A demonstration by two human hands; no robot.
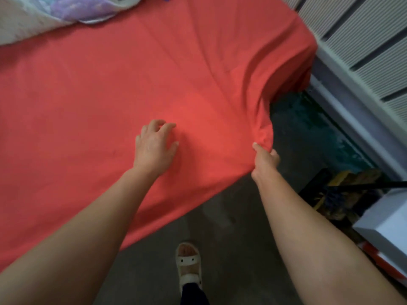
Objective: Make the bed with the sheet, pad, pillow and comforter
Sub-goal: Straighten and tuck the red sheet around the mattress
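A: Entry one, hands?
B: Right hand point(265, 158) was clamped on a bunched corner of the sheet point(99, 84). Left hand point(154, 146), at its 9 o'clock, had its fingers apart and loosely bent, low over the sheet; contact was unclear.
A: Sheet?
B: Red, spread across the bed, creased toward 1 o'clock. Comforter point(39, 14) lay heaped at 11 o'clock, sandal point(189, 265) at 6.
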